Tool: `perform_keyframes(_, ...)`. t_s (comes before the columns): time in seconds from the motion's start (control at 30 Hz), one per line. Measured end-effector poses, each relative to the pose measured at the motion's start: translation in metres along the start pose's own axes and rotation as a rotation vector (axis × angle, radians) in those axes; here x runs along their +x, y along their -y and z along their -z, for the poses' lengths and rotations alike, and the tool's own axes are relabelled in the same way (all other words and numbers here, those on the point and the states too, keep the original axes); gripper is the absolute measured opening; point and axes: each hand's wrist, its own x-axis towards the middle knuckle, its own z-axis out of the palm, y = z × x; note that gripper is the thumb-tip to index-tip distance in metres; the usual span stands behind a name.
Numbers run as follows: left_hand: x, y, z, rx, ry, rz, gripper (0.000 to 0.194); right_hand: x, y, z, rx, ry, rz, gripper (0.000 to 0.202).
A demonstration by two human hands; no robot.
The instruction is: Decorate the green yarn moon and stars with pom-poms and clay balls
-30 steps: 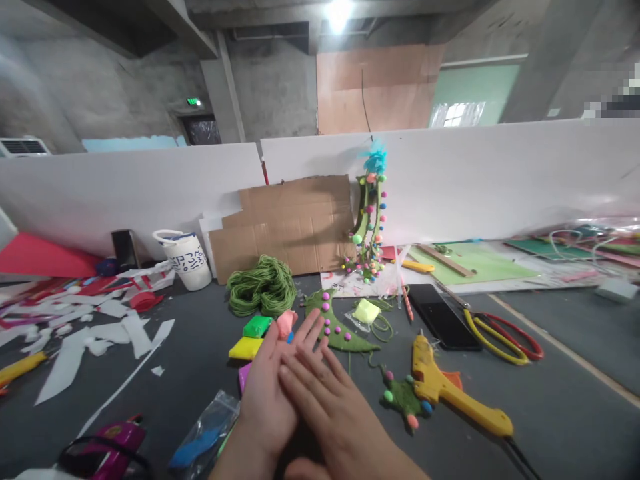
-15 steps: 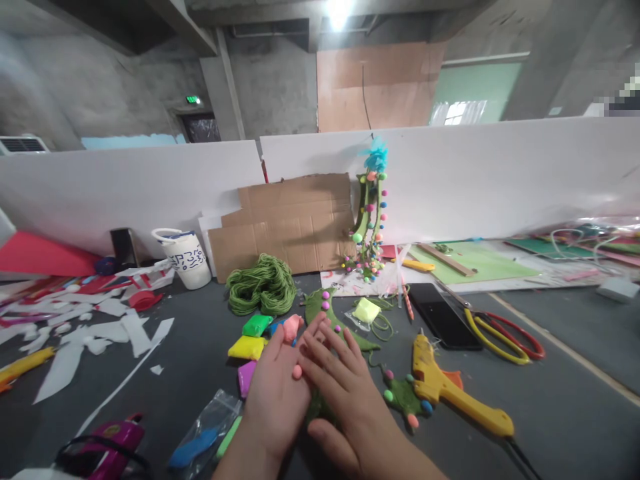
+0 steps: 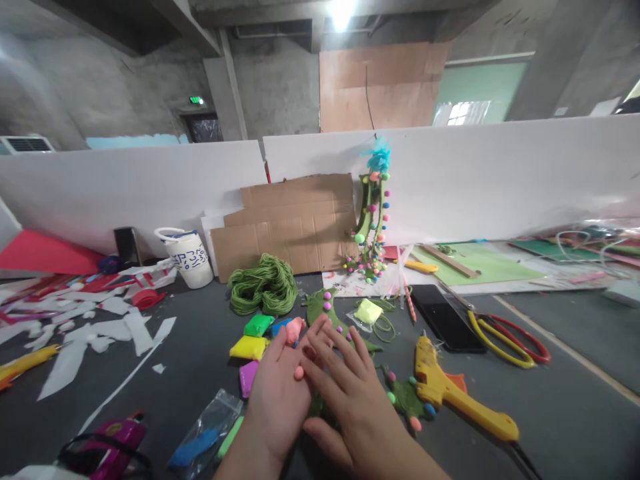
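My left hand (image 3: 280,400) lies palm up with its fingers stretched out, and a small coral ball (image 3: 299,373) rests on its palm. Palm down, my right hand (image 3: 355,393) has its fingers spread, the fingertips over the edge of the left palm and fingers beside the ball. Beyond the hands lies a green crescent piece (image 3: 320,307) with pink-purple balls, partly hidden. A green star-like piece (image 3: 406,398) with coloured balls sits to the right of my right hand. A lump of coral clay (image 3: 294,329) shows just past my left fingers.
A yellow glue gun (image 3: 465,400), a black phone (image 3: 445,320) and scissors (image 3: 505,340) lie at the right. Green yarn (image 3: 263,285) and yellow clay (image 3: 249,347) are left of centre. A decorated hanging piece (image 3: 373,213) stands at the back. White scraps (image 3: 70,360) cover the far left.
The view has shifted slightly, so the scene sits a little further right. The hands and the coral ball keep nearly the same arrangement.
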Motion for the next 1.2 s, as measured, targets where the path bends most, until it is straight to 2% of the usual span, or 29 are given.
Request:
perform_keyframes(0.07,0.000,0.001,-0.003,0.002,-0.048,-0.012,0.039,0.000,-0.002,0.000,-0.018,0.029,0.001,0.059)
perform_keyframes(0.2,0.001,0.005,-0.005,-0.012,-0.111,-0.059,0.035,-0.001,-0.003,0.001,0.040,0.006,-0.003,0.063)
perform_keyframes(0.4,-0.001,0.004,-0.011,-0.008,-0.274,-0.051,0.051,0.002,0.002,-0.002,0.058,0.094,0.106,0.071)
perform_keyframes(0.57,0.000,-0.005,-0.008,0.007,-0.199,-0.035,0.058,0.004,0.004,-0.009,0.049,0.003,0.252,0.070)
perform_keyframes(0.67,0.001,-0.006,-0.005,-0.021,-0.187,-0.008,0.057,0.003,0.003,-0.010,0.031,0.024,0.180,0.069)
perform_keyframes(0.73,0.001,-0.006,-0.003,-0.043,-0.160,-0.005,0.055,0.002,0.002,-0.012,0.031,-0.028,0.118,0.070)
perform_keyframes(0.83,0.000,-0.006,0.001,-0.047,-0.136,-0.003,0.056,0.002,0.003,-0.018,0.003,-0.142,0.190,0.049)
perform_keyframes(0.87,0.000,-0.006,0.003,-0.069,-0.082,0.020,0.056,0.002,0.003,-0.021,-0.018,-0.147,0.223,0.044)
perform_keyframes(0.9,0.000,-0.006,0.004,-0.125,0.030,0.079,0.055,0.003,0.002,-0.023,-0.038,-0.132,0.240,0.044)
perform_keyframes(0.93,0.000,-0.005,0.004,-0.214,0.197,0.174,0.052,0.003,0.002,-0.026,-0.052,-0.117,0.235,0.049)
perform_keyframes(0.97,0.000,-0.005,0.004,-0.322,0.409,0.333,0.049,0.003,0.001,-0.028,-0.056,-0.121,0.222,0.056)
perform_keyframes(1.0,0.001,-0.005,0.004,-0.410,0.569,0.493,0.051,0.003,0.000,-0.030,-0.051,-0.144,0.202,0.061)
perform_keyframes(1.03,0.001,-0.005,0.003,-0.470,0.688,0.617,0.057,0.003,-0.001,-0.032,-0.046,-0.186,0.193,0.062)
perform_keyframes(1.07,0.001,-0.005,0.003,-0.518,0.757,0.702,0.060,0.003,-0.001,-0.034,-0.045,-0.237,0.194,0.056)
perform_keyframes(1.1,0.001,-0.005,0.003,-0.528,0.755,0.689,0.060,0.003,-0.001,-0.036,-0.052,-0.290,0.204,0.048)
perform_keyframes(1.13,0.002,-0.004,0.002,-0.484,0.684,0.587,0.057,0.004,-0.001,-0.038,-0.067,-0.331,0.221,0.041)
perform_keyframes(1.17,0.003,-0.004,0.002,-0.385,0.548,0.440,0.052,0.005,-0.001,-0.040,-0.090,-0.353,0.234,0.037)
perform_keyframes(1.2,0.003,-0.003,0.001,-0.216,0.351,0.258,0.047,0.006,-0.001,-0.041,-0.115,-0.359,0.240,0.037)
